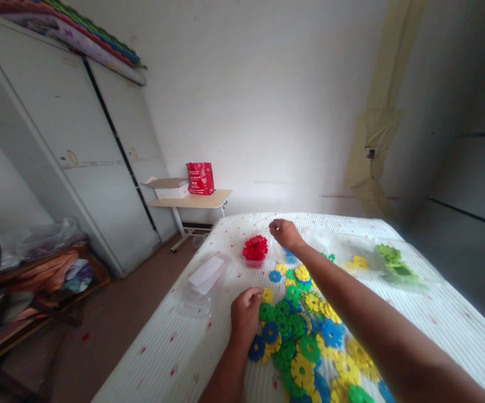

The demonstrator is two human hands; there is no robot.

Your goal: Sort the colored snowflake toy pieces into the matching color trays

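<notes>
My left hand (245, 314) is low over the table at the left edge of a loose pile of notched plastic discs. Its fingers are curled, with the tips against a yellow notched disc (267, 295); whether they grip it is unclear. Farther forward, my right hand (286, 232) is closed in a pinch, and what it holds, if anything, is hidden. Below it, partly covered by the wrist, are blue discs (290, 257). A clear tub of red discs (255, 250) stands to its left. The pile mixes green discs (283, 309), blue discs (332, 334) and yellow discs (302, 370).
A clear container with white paper (207, 274) lies left on the striped tablecloth (158, 358). At right are clear packaging with light-green pieces (395, 260) and yellow pieces (357, 262). Behind stands a small table (208, 200) with a red bag (201, 178) and white box (172, 192).
</notes>
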